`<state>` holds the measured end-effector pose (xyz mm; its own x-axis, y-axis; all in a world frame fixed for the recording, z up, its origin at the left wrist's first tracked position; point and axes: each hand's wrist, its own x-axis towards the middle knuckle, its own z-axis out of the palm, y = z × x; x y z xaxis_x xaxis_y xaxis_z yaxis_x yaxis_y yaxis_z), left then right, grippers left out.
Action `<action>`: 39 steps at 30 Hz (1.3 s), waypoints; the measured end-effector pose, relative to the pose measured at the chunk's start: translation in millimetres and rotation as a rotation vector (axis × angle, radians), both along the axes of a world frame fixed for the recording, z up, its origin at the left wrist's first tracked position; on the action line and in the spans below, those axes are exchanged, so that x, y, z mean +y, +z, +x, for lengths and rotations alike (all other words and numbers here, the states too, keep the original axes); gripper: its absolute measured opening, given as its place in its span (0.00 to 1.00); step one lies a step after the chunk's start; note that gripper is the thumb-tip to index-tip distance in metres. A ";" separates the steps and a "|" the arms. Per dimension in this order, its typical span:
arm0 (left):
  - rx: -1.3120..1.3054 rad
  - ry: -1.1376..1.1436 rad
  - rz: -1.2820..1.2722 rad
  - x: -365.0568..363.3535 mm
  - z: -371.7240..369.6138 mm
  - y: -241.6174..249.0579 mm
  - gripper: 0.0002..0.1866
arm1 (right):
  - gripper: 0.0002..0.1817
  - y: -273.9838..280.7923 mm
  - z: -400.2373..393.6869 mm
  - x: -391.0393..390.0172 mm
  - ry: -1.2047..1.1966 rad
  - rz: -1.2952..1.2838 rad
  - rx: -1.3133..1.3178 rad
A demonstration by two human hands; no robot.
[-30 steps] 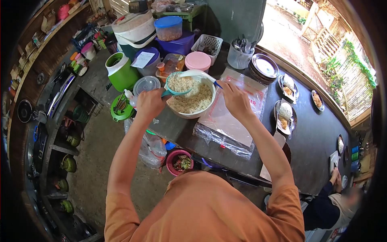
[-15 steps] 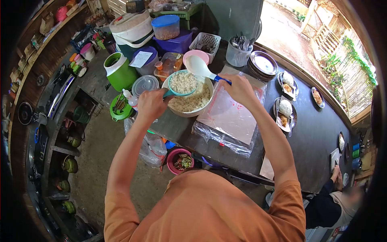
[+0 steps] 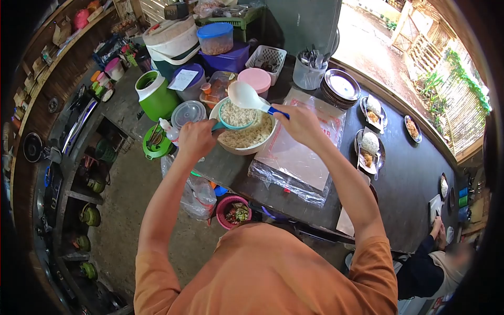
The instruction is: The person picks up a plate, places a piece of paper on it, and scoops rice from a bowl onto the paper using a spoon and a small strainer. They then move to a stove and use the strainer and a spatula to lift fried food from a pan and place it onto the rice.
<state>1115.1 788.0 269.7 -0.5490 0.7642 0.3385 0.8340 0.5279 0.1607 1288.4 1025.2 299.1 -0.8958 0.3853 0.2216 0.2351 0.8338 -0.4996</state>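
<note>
My left hand (image 3: 197,137) is closed round the handle of a teal scoop (image 3: 242,127), a round bowl-shaped one filled with white rice (image 3: 236,114). The scoop is over a white tub (image 3: 269,137) that holds more rice. In my right hand (image 3: 299,123) is a rice paddle (image 3: 244,95) with a white blade and a blue handle. Its blade is tilted above the far side of the scoop. Just right of the tub lies a stack of brown wrapping paper (image 3: 296,149) with clear plastic around it.
Plates of rice with a side dish (image 3: 370,142) stand to the right, near stacked plates (image 3: 342,84) and a cutlery tub (image 3: 308,73). Lidded containers (image 3: 215,39) and a green jug (image 3: 156,97) crowd the back left. A co-worker (image 3: 425,270) is at the far right.
The paddle has shifted slightly left and down, nearer the rice in the scoop. My right hand has moved a little left with it; my left hand is nearly still.
</note>
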 end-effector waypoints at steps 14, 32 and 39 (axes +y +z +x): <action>-0.045 0.020 -0.004 -4.1 -7.2 -10.2 0.15 | 0.17 1.0 17.0 3.6 -0.081 0.115 -0.048; -0.011 0.033 -0.065 9.0 -0.4 -8.5 0.16 | 0.16 -1.1 10.2 -14.8 -0.025 0.143 -0.046; 0.055 -0.039 -0.065 11.1 -1.6 -6.2 0.15 | 0.17 3.4 -2.0 -28.7 0.035 0.106 -0.064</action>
<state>1113.5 799.1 263.4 -0.5001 0.8061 0.3163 0.8608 0.5025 0.0805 1286.4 996.6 302.5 -0.9220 0.3307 0.2014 0.2331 0.8895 -0.3930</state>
